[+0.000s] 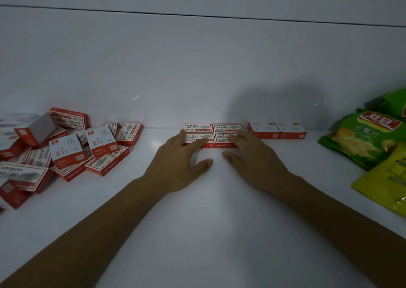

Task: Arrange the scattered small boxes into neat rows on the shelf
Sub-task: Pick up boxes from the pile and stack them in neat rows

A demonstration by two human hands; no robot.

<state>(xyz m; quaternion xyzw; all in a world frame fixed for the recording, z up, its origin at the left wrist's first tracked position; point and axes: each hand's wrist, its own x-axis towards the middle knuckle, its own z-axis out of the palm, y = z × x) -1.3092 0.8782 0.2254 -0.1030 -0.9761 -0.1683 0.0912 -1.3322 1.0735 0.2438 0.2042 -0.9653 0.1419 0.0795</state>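
Observation:
Several small red-and-white staple boxes [212,131] lie in a tight two-by-two block against the back wall of the white shelf [204,222]. My left hand [179,159] lies flat with its straight fingers on the front left box. My right hand [252,156] lies flat too, its fingers touching the front right box. Two more boxes [277,130] stand side by side just right of the block. A loose heap of the same boxes [66,147] is scattered at the left, some tilted or leaning on one another.
Green snack bags [362,138] and a yellow-green packet [386,178] lie at the right edge of the shelf. Bare white shelf surface spreads in front of the block, between my forearms. The back wall rises right behind the rows.

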